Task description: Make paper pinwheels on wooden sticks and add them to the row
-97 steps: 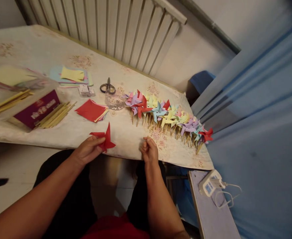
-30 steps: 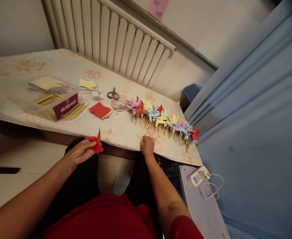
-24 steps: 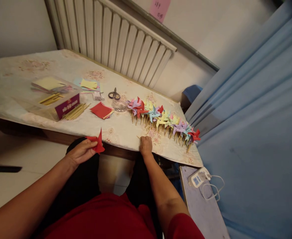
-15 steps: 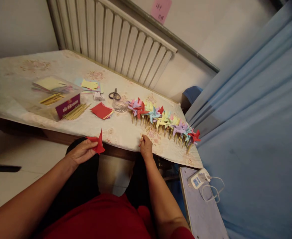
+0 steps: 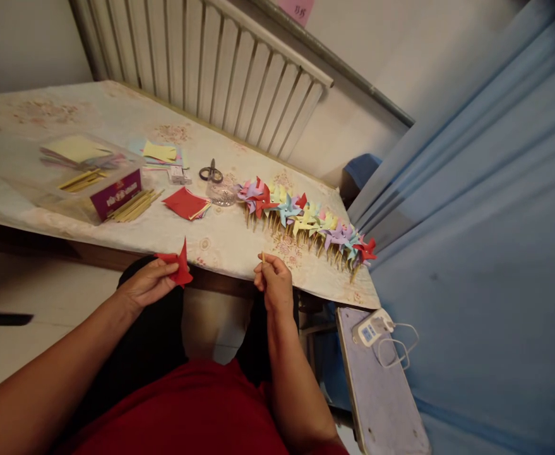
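Observation:
A folded red paper pinwheel (image 5: 182, 268) is pinched in my left hand (image 5: 150, 282), just over the front edge of the table (image 5: 135, 243). To its right, my right hand (image 5: 275, 279) is closed on a thin wooden stick (image 5: 263, 257), whose tip sticks up past the fingers. A stack of square papers with red on top (image 5: 185, 203) lies beyond my left hand. Next to it is a clear dish of small pins (image 5: 223, 194). Finished pinwheels on sticks (image 5: 305, 218), in several colours, lie in a row at the right of the table.
Scissors (image 5: 211, 172) lie behind the dish. At the left stands a clear box (image 5: 64, 196) with papers and sticks, beside loose sticks (image 5: 137, 207). Yellow and blue papers (image 5: 160, 152) lie near a small box (image 5: 177, 175). A white charger (image 5: 372, 327) rests on a side bench (image 5: 386, 404).
My right hand has turned, and the stick in it now points more upright. The view has shifted slightly; my left hand still holds the red paper pinwheel.

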The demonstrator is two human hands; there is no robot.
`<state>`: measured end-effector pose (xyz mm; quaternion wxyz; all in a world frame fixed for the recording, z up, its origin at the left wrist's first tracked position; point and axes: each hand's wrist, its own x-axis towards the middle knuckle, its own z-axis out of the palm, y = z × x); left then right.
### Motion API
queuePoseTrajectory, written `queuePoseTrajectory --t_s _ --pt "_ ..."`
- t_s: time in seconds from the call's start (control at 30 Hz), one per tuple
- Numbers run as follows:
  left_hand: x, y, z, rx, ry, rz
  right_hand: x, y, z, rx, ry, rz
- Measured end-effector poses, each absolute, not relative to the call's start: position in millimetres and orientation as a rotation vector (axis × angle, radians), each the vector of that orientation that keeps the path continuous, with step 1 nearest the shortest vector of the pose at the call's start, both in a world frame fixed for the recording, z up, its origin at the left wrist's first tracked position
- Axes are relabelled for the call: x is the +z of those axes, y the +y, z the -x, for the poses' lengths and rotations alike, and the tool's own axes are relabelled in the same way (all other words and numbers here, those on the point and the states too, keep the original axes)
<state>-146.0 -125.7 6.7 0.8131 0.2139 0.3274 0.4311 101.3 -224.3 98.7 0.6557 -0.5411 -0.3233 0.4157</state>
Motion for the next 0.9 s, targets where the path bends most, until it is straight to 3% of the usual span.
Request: queuePoseTrajectory --t_s 0.9 --pt "11.2 -126.8 145.2 0.909 0.699 -0.442 101.0 -229.6 -99.8 0.939 -0.667 1.248"
